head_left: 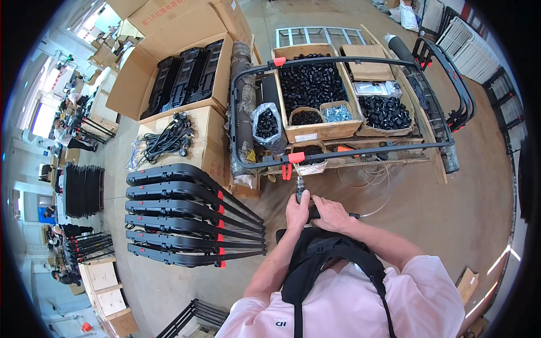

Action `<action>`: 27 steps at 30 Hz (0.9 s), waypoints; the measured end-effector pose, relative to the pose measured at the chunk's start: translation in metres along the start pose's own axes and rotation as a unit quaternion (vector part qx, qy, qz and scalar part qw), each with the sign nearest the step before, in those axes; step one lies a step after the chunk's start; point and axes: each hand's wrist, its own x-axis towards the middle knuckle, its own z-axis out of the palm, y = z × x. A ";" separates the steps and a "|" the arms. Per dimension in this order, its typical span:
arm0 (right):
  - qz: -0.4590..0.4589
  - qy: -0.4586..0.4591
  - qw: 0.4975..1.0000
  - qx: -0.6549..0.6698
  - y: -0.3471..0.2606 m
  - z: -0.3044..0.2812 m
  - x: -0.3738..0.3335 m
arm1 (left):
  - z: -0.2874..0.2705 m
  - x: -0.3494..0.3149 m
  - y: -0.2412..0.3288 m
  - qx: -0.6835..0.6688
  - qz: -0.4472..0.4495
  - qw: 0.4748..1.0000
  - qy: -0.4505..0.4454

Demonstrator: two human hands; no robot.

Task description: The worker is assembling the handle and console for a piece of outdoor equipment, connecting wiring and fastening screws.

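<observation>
A pistol-shaped power driver (300,186) is in both my hands, its tip pointing away toward the red clip on the near bar of a large black tubular frame (383,150). My left hand (297,212) is closed round the driver's body, thumb on top. My right hand (332,214) wraps its handle, whose underside is hidden. A thin clear hose runs from the handle side to a loop on the floor. The red clip (295,158) has red prongs hanging down beside the tip. Whether the tip touches the bar I cannot tell.
Behind the bar stand cartons of black plastic parts (313,84) and silver screws (337,113). Bundled cables (169,138) lie on a box at left. Below them stands a row of black frame assemblies (169,222). An open carton (129,84) holds long black parts. Several people work far left.
</observation>
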 end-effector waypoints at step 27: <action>-0.040 0.029 0.999 -0.008 0.002 0.007 0.018 | 0.001 0.025 0.003 0.053 -0.005 0.999 0.000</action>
